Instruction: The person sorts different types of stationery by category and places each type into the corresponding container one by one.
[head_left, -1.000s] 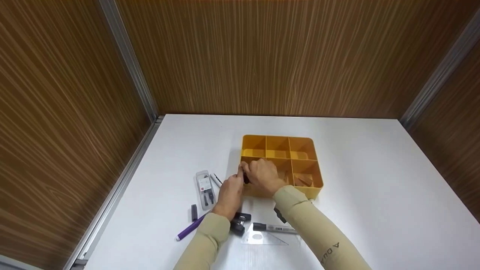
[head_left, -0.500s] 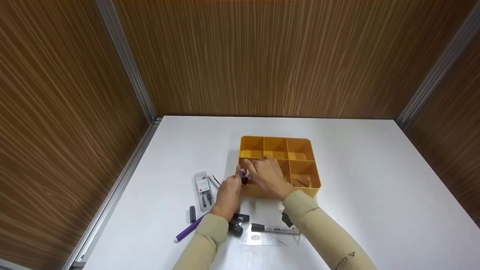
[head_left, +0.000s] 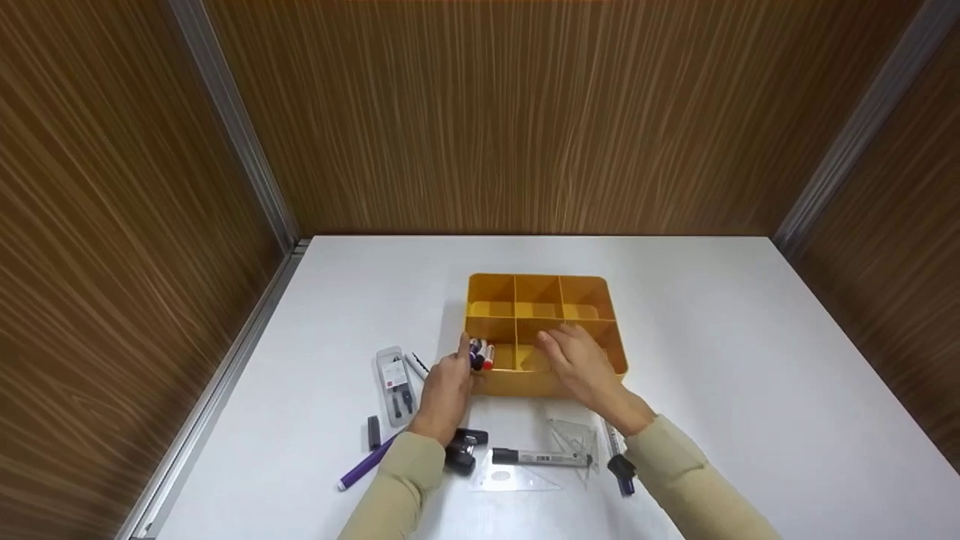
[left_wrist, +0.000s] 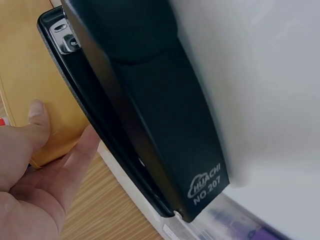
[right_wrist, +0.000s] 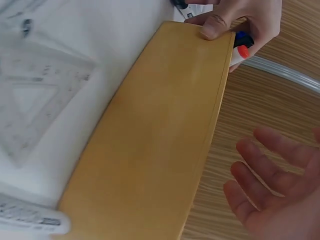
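Observation:
A yellow six-compartment organizer box (head_left: pixel 495 384) stands mid-table. Its front-left corner is gripped by my left hand (head_left: pixel 448 390); in the right wrist view that thumb (right_wrist: pixel 216 26) presses on the front wall. Several markers (head_left: pixel 488 355), one with a red end, stand in the front-left compartment beside this hand. My right hand (head_left: pixel 589 366) hovers over the front middle and right compartments, holding nothing; its fingers (right_wrist: pixel 257 185) are spread and relaxed in its own wrist view. A black stapler (left_wrist: pixel 165 95) lies close by the left hand.
Left of the box lie a clear compass case (head_left: pixel 396 386), a purple marker (head_left: pixel 365 471) and its dark cap (head_left: pixel 373 433). In front are a black-capped marker (head_left: pixel 544 457), a clear set square (head_left: pixel 517 480) and a compass tool (head_left: pixel 622 472) near the right forearm.
My right hand has left the front-left compartment and moved right, uncovering the markers there. The left hand keeps its grip at the box corner. The head view has shifted slightly.

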